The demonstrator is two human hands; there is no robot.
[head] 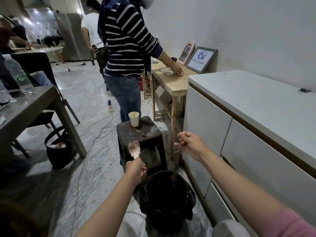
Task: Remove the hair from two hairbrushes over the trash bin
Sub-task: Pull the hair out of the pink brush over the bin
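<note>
Fingers of the left hand (136, 168) curl round the handle of the pink hairbrush (134, 148), bristles up beyond the trash bin (166, 194), while the right hand (189, 144), loosely curled on nothing discernible, hovers apart, likely readying another pull.

Marble-patterned floor (89, 93); plain white wall (239, 23); white cabinet (256, 106) beside a wooden table (172, 77); grey table (29, 106) left.
</note>
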